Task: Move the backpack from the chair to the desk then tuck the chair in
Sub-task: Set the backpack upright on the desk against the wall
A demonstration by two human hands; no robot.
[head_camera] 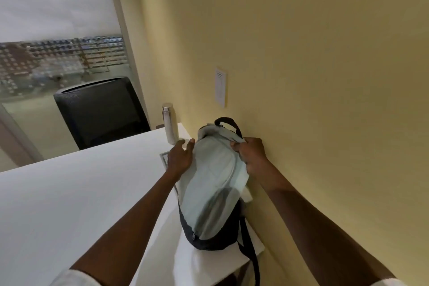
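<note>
A pale grey-green backpack (212, 183) with a dark base and black straps lies on the white desk (76, 197), close to the yellow wall. My right hand (251, 153) pinches the fabric near its top, below the black carry handle (228, 123). My left hand (181, 155) rests flat against the pack's left side, fingers spread. A black mesh chair (99, 111) stands beyond the desk's far edge. One black strap hangs off the desk's near right corner.
A steel bottle (170, 123) stands upright on the desk just behind my left hand. A white wall plate (220, 87) sits above the backpack. A glass partition (58, 65) lies behind the chair. The wall hems the desk on the right.
</note>
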